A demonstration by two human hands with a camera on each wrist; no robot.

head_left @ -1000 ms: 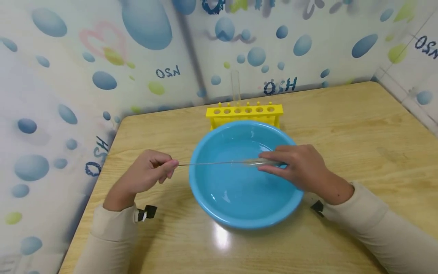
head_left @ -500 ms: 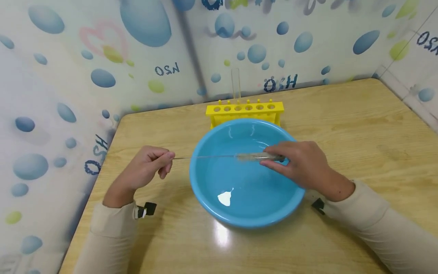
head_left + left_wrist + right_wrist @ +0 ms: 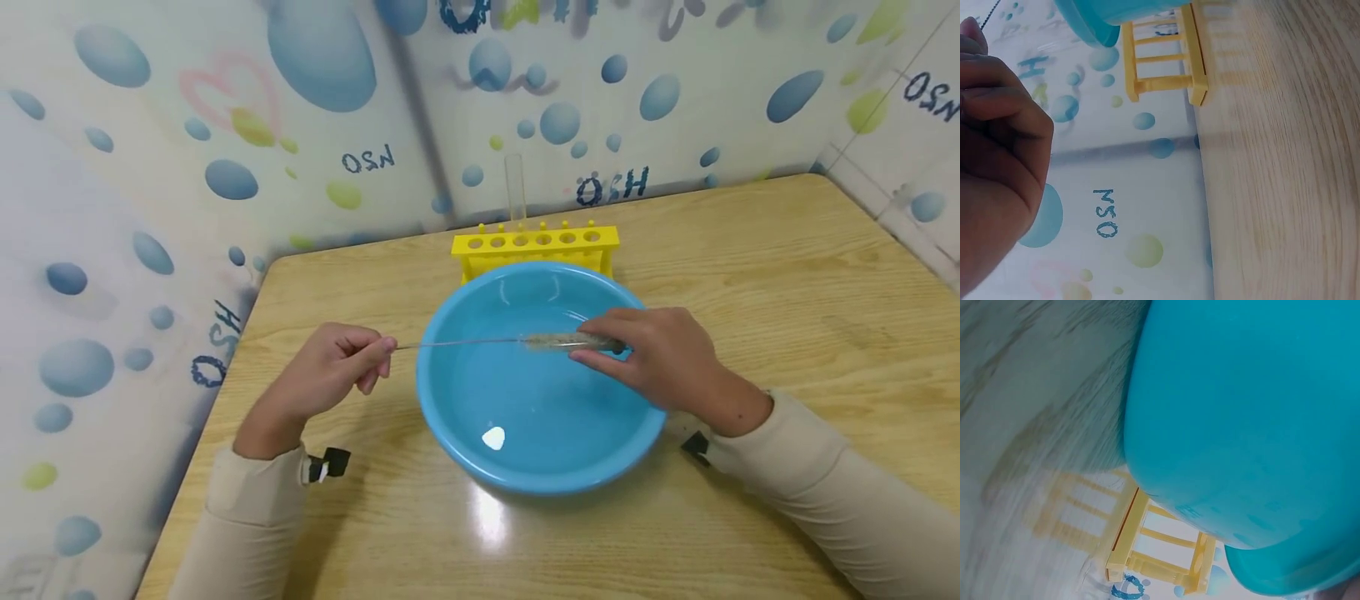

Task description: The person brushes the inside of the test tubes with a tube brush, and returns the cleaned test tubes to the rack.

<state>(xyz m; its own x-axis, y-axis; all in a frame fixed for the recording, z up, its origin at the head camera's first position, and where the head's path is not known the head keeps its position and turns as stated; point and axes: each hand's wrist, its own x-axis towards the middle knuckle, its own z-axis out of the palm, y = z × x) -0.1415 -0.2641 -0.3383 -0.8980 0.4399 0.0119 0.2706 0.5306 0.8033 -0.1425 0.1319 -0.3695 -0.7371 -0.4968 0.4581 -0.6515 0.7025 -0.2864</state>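
Over the blue basin (image 3: 480, 467), my right hand (image 3: 660, 358) holds a clear glass test tube (image 3: 551, 342), lying nearly level with its mouth to the left. Bristles of a test tube brush show inside the tube, and its thin twisted wire (image 3: 457, 342) runs out leftward past the basin's rim. At the wire's end my left hand (image 3: 330, 371) pinches it between thumb and forefinger, just left of the basin. In the left wrist view the curled left hand (image 3: 1004, 125) fills the left edge. Basin wall (image 3: 1241, 425) hides most of the right hand's work in the right wrist view.
Behind the basin stands a yellow test tube rack (image 3: 536, 242) with one upright clear tube (image 3: 516, 187) in it. Water appears to lie in the basin. The wooden table (image 3: 787, 292) ends at a patterned wall (image 3: 420, 125).
Both hands and the tube rose slightly away from me over the basin. The left hand drew the wire a little left, then came slightly back right. Both grips stayed the same.
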